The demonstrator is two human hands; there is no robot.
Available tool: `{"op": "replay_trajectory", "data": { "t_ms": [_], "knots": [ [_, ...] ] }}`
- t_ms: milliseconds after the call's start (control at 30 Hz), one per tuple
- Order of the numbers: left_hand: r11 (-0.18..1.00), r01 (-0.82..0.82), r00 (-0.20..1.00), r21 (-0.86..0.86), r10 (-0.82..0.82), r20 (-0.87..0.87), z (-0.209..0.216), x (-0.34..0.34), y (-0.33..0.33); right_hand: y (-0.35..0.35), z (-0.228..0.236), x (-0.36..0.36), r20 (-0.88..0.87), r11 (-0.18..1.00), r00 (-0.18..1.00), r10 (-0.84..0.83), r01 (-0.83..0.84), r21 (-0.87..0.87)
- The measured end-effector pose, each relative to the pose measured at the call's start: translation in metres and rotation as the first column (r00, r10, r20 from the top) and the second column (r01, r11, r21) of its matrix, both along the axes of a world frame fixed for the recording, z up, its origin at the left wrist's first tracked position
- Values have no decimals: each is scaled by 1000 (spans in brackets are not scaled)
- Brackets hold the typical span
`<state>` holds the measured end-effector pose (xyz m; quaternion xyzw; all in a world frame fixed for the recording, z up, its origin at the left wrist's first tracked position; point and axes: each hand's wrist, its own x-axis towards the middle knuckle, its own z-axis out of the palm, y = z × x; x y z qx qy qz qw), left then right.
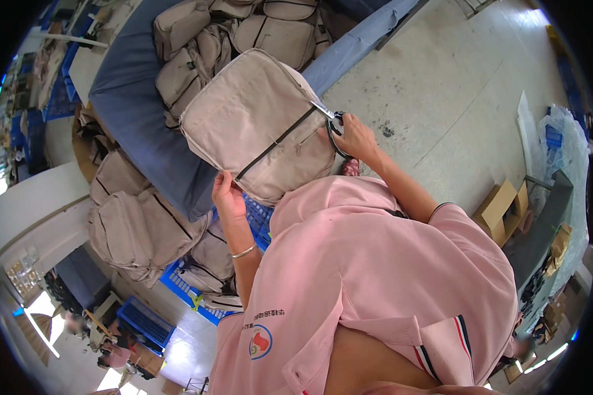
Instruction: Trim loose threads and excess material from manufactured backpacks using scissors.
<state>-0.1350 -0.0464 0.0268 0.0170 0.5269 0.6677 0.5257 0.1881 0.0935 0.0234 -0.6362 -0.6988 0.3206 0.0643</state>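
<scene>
A beige fabric bag (257,122) with a dark zipper line is held up in front of my pink shirt. My left hand (228,195), a thin bracelet on its wrist, grips the bag's lower corner. My right hand (357,138) is at the bag's right edge with its fingers through the black handles of a pair of scissors (331,122). The scissor blades touch the bag's upper right edge.
Several more beige bags (244,26) are piled on a blue cloth-covered surface (128,99) behind the held one. Other bags (135,227) are stacked at left over blue crates (178,286). Cardboard boxes (501,210) and clear plastic wrap (560,141) lie on the concrete floor at right.
</scene>
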Motion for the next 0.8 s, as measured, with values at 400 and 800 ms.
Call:
{"op": "replay_trajectory", "data": {
  "t_ms": [400, 800],
  "knots": [
    [999, 52, 999, -2, -52, 5, 3, -2, -1, 0, -3, -8, -6, 999, 999, 33, -33, 2],
    [997, 75, 997, -19, -75, 6, 0, -7, -4, 14, 4, -12, 49, 997, 999, 23, -27, 78]
  ]
}}
